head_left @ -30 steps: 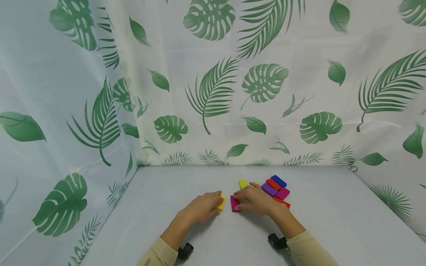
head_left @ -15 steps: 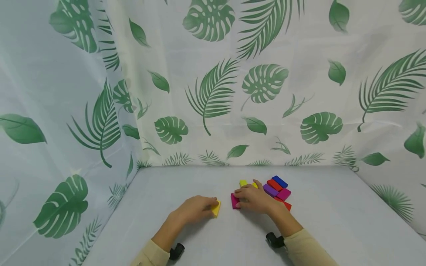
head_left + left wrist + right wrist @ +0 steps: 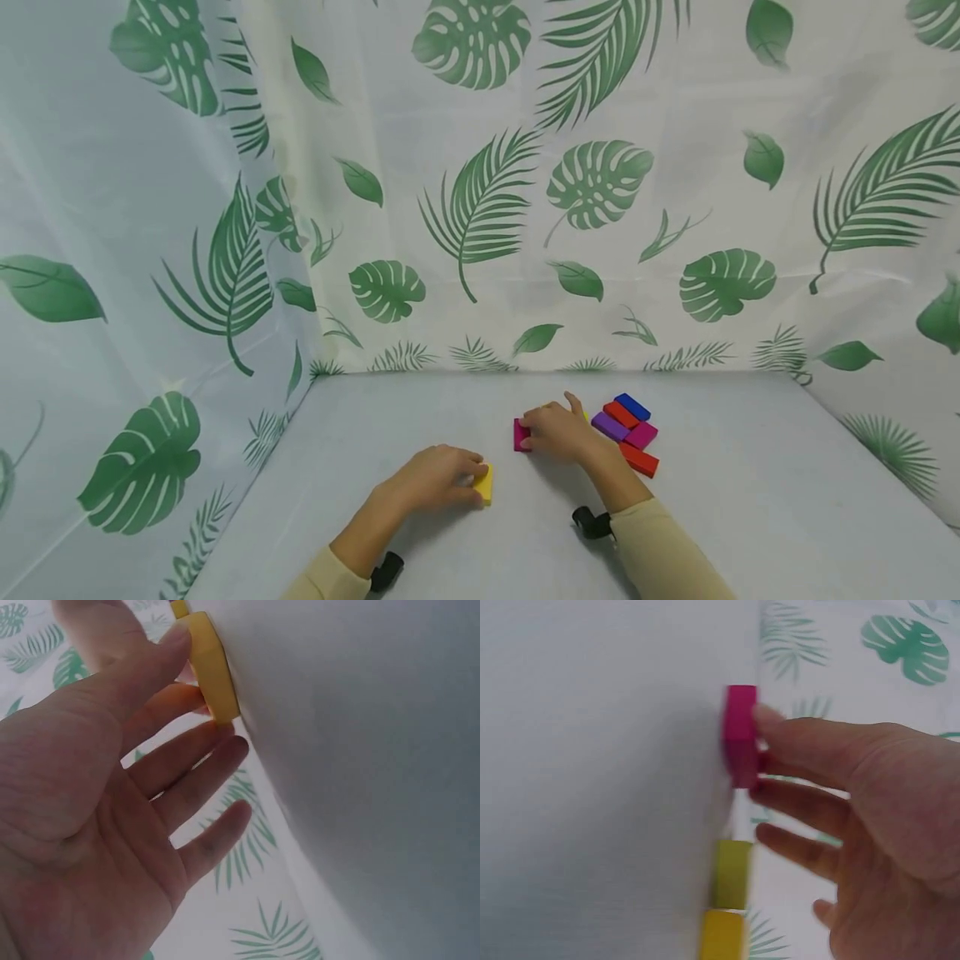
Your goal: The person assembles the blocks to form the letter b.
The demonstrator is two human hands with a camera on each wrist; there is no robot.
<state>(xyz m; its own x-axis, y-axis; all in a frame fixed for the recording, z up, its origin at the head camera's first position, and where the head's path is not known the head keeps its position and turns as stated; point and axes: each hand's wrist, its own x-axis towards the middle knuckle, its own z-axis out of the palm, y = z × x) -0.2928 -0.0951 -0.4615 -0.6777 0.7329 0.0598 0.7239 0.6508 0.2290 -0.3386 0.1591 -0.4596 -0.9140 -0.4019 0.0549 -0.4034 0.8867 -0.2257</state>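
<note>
Both hands are drifting apart versus the earlier frames: right hand (image 3: 557, 430) is sliding the magenta block (image 3: 521, 435) away from the body toward the back of the table (image 3: 750, 500), left hand (image 3: 433, 477) is pulling the yellow block (image 3: 485, 484) back toward the body. Gap between the two blocks is now wider, and the magenta one is sitting farther back.

Right hand is pinching the magenta block; block is sitting at the fingertips (image 3: 769, 720) on the hand's left edge, standing on the table. Remaining fingers are spreading loosely. In the right wrist view, a yellow-green block (image 3: 731, 874) and another yellow block (image 3: 721, 937) are lying just beyond the hand.

Left hand is holding the yellow block between thumb (image 3: 142, 667) and index finger, block at the fingertips on the hand's right side, resting on the table; other fingers are staying straight.

Right of the right hand, blue (image 3: 632, 407), red (image 3: 621, 414), purple (image 3: 609, 426), pink (image 3: 642, 435) and a second red block (image 3: 639, 460) are lying clustered, close together.
</note>
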